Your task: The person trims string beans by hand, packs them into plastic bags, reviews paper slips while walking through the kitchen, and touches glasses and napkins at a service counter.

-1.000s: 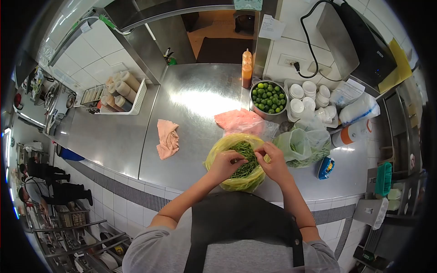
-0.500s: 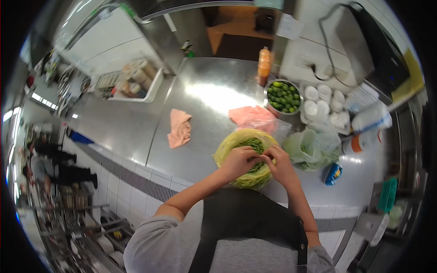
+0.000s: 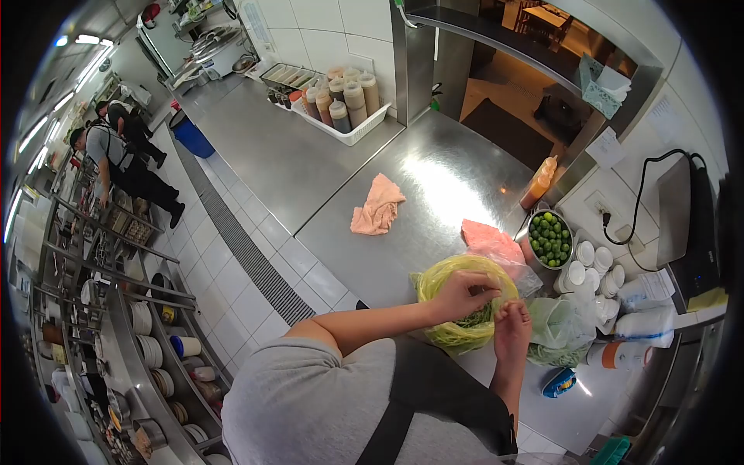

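My left hand is over a container lined with a yellow plastic bag, its thumb and fingertips pinched together. Close by, at the container's right rim, my right hand has its fingers curled closed. Whatever either hand pinches is too small to make out. Thin green stems or leaves lie inside the yellow bag, partly covered by my left hand. A translucent green bag with greens in it stands to the right. Behind the container lies a pink bundle with clear plastic.
A peach cloth lies on the steel counter. Toward the back right are a pot of limes, an orange sauce bottle and white lidded cups. A blue packet sits near the front edge. Two people stand far left.
The view has swung left, so the counter now appears farther right and tilted. My hands, fingertips together before, are now slightly apart, the right one lower.
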Demonstrator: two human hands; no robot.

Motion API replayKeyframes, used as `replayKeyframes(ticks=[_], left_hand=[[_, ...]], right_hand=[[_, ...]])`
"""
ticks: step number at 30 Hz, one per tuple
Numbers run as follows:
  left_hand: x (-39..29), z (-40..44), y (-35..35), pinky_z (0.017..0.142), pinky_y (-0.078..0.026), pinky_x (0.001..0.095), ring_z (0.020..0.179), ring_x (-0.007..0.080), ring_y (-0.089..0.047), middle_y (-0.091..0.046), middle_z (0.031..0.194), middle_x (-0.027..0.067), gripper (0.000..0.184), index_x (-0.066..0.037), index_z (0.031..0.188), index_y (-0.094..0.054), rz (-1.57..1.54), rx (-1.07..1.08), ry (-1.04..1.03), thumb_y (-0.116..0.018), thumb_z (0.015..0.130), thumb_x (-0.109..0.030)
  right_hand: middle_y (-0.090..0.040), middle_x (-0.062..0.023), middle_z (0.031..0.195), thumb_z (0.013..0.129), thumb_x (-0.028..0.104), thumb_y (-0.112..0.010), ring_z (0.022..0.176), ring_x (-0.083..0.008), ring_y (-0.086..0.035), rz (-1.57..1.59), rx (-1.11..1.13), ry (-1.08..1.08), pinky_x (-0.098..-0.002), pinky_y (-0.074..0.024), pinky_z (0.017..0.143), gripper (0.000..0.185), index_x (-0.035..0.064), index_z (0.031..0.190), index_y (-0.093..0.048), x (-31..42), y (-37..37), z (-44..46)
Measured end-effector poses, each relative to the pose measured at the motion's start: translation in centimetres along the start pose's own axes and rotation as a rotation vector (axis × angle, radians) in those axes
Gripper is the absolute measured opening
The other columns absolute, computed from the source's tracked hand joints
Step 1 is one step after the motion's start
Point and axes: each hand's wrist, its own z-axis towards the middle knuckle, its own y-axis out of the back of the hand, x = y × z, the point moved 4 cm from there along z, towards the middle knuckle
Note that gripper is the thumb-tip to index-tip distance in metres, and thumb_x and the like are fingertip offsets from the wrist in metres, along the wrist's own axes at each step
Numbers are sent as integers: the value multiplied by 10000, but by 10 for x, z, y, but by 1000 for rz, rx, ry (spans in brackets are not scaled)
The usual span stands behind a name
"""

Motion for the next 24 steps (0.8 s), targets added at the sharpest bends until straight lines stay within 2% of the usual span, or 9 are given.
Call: replayKeyframes(ticks=[1, 2, 4, 7, 11, 12, 16, 21, 24], left_hand=[[5, -2, 2, 507, -459, 253, 582, 72, -598, -638, 725, 25, 48, -14, 913, -705, -72, 21, 103, -690, 919, -59], [9, -4, 3, 495, -451, 234, 576, 51, -590, -640, 719, 17, 69, -11, 934, -690, -144, 43, 206, -667, 949, -75], [12, -11, 7, 495, -460, 227, 575, 58, -596, -638, 721, 18, 78, -12, 962, -649, -145, 45, 262, -649, 966, -90], [19, -23, 11, 503, -480, 219, 582, 68, -610, -630, 715, 20, 108, -19, 996, -564, -177, 47, 351, -617, 991, -113], [16, -25, 17, 526, -506, 227, 608, 71, -622, -622, 720, 26, 129, -29, 992, -491, -239, 3, 357, -596, 1002, -103], [17, -21, 20, 526, -506, 227, 608, 71, -622, -622, 720, 26, 129, -29, 992, -491, -242, 5, 349, -596, 1002, -103], [8, 0, 37, 565, -533, 235, 646, 72, -637, -639, 768, 44, 141, -21, 968, -485, -156, -23, 136, -608, 991, -86], [-15, 13, 89, 586, -543, 238, 678, 76, -647, -641, 790, 52, 165, -15, 955, -475, -244, -53, -7, -613, 989, -98], [-12, 15, 143, 597, -545, 250, 693, 81, -656, -642, 799, 58, 158, -13, 961, -481, -304, 47, 25, -608, 993, -102]], right_hand=[[-631, -63, 1055, 897, -27, -643, 951, -120, -569, -251, -55, -6, -267, -489, 794, 199, 22, 1089, -623, -1, -2, 0], [-631, -63, 1055, 897, -27, -643, 951, -120, -569, -252, -55, -6, -267, -489, 794, 199, 22, 1089, -623, -2, -8, -1], [-644, -49, 1080, 846, -26, -694, 925, -115, -587, -887, -76, -66, -273, -503, 810, 311, 8, 1147, -624, -4, -26, -9], [-644, -33, 1134, 819, 1, -731, 943, -103, -594, -742, 37, -214, -270, -508, 817, 363, -5, 1166, -625, -8, -49, -17], [-675, -13, 823, 876, 88, -722, 741, -82, -607, -940, 1, -278, -239, -477, 671, 144, -10, 979, -696, -24, -45, -13], [-652, -25, 687, 916, 102, -658, 649, -101, -599, -931, -106, -191, -243, -458, 628, 136, -16, 898, -725, -26, -48, -12], [-639, -19, 690, 951, 130, -644, 647, -82, -578, -985, -214, 6, -247, -450, 619, 169, -27, 915, -696, -28, -70, -9], [-590, -68, 665, 995, 124, -568, 643, -118, -556, -1445, -186, 399, -281, -446, 638, 213, -45, 957, -692, -40, -152, -1], [-568, -59, 664, 1010, 127, -548, 657, -117, -557, -1498, -213, 395, -281, -446, 650, 245, -49, 930, -699, -77, -195, 8]])
